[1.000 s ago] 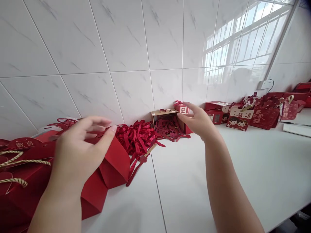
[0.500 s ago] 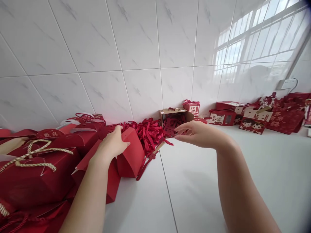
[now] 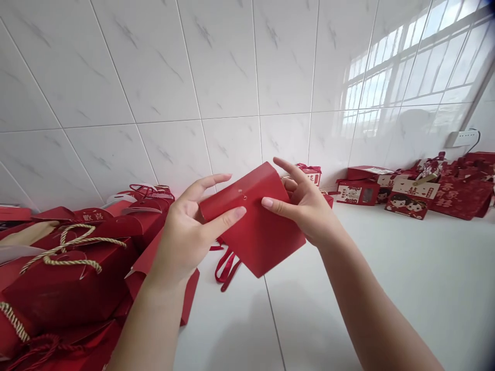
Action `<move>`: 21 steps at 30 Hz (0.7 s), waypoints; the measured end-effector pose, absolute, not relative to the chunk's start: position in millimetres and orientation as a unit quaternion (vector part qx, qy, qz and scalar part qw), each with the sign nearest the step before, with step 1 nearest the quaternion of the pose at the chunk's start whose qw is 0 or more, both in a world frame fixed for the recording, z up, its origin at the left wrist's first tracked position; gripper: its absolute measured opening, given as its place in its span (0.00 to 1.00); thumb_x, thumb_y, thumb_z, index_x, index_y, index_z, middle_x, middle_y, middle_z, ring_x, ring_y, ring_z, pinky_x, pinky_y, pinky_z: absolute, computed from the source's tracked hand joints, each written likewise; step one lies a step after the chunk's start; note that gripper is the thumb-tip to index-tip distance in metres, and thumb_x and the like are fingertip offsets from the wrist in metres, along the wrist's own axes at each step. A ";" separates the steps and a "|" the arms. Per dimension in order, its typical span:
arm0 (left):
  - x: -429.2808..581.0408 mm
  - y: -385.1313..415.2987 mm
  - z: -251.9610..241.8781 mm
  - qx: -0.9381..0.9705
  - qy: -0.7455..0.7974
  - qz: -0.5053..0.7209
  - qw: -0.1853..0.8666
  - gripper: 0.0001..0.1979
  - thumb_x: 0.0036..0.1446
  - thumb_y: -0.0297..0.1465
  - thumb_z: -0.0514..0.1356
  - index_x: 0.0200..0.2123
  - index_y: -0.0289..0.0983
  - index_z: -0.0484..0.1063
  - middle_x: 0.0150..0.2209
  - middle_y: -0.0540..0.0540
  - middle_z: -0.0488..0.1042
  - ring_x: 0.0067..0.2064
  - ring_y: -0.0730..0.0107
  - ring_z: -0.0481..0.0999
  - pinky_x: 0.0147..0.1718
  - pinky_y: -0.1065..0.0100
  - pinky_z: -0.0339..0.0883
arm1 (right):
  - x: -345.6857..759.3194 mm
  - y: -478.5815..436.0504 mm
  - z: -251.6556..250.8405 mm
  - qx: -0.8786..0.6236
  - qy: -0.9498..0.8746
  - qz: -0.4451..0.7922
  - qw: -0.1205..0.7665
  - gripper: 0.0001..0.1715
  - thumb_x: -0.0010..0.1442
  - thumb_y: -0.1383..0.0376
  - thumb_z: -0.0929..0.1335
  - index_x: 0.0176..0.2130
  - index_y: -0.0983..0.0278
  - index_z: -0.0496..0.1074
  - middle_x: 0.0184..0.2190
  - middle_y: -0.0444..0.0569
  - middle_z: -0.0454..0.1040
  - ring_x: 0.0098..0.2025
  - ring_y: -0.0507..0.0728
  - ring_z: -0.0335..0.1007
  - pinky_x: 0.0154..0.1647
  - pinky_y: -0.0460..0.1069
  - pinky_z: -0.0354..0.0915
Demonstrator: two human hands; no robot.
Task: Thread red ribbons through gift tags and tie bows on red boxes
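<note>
A flat, folded red paper box blank (image 3: 257, 226) is held up in front of me over the white table (image 3: 406, 278). My left hand (image 3: 189, 232) grips its left edge with thumb in front and fingers behind. My right hand (image 3: 305, 203) pinches its right upper edge, thumb on the front face. The blank tilts with one corner pointing down, and it hides the pile of red ribbons behind it; only a few ribbon loops (image 3: 226, 268) show below.
A heap of red gift bags with gold rope handles (image 3: 65, 252) lies at the left. Small red printed boxes (image 3: 402, 193) line the tiled wall (image 3: 216, 77) at the right. A wall socket (image 3: 462, 136) sits at the far right.
My left hand took the red blank from the pile at the left and lifted it to the centre. My right hand came back from the small box by the wall and took hold of it.
</note>
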State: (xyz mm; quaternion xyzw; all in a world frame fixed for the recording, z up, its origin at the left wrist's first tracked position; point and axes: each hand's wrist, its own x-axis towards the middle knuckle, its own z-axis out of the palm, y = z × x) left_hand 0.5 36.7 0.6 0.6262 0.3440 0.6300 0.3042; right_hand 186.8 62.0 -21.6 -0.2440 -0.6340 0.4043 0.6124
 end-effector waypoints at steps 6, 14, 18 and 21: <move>7.8 54.1 -13.5 0.625 0.273 0.641 0.351 0.09 0.52 0.37 0.68 0.30 0.38 0.79 0.28 0.48 0.78 0.31 0.69 0.78 0.26 0.74 0.72 | 178.8 57.0 -20.9 -0.214 -0.626 0.360 0.658 0.44 0.53 0.57 0.75 0.63 0.46 0.57 0.40 0.44 0.74 0.42 0.57 0.74 0.43 0.54 0.75; -12.8 63.4 -6.6 0.506 0.325 0.775 0.192 0.13 0.50 0.38 0.69 0.39 0.41 0.81 0.40 0.47 0.81 0.46 0.60 0.79 0.46 0.62 0.73 | 204.7 109.0 -29.8 -0.334 -0.559 0.254 0.715 0.23 0.64 0.48 0.63 0.52 0.57 0.68 0.47 0.48 0.75 0.51 0.56 0.72 0.51 0.52 0.69; -26.3 64.1 -0.8 0.522 0.339 0.779 0.078 0.10 0.50 0.34 0.69 0.37 0.39 0.82 0.38 0.46 0.82 0.45 0.59 0.79 0.47 0.60 0.73 | 224.9 162.0 -79.7 -0.542 -0.553 0.157 0.613 0.19 0.68 0.62 0.61 0.56 0.62 0.66 0.50 0.50 0.75 0.53 0.55 0.72 0.54 0.52 0.67; -27.2 58.9 1.5 0.511 0.336 0.790 0.048 0.08 0.50 0.33 0.69 0.35 0.40 0.82 0.37 0.47 0.82 0.44 0.60 0.79 0.47 0.61 0.72 | 230.8 185.3 -138.8 -0.649 -0.513 0.137 0.545 0.19 0.66 0.65 0.65 0.55 0.67 0.68 0.56 0.57 0.70 0.59 0.62 0.65 0.60 0.62 0.62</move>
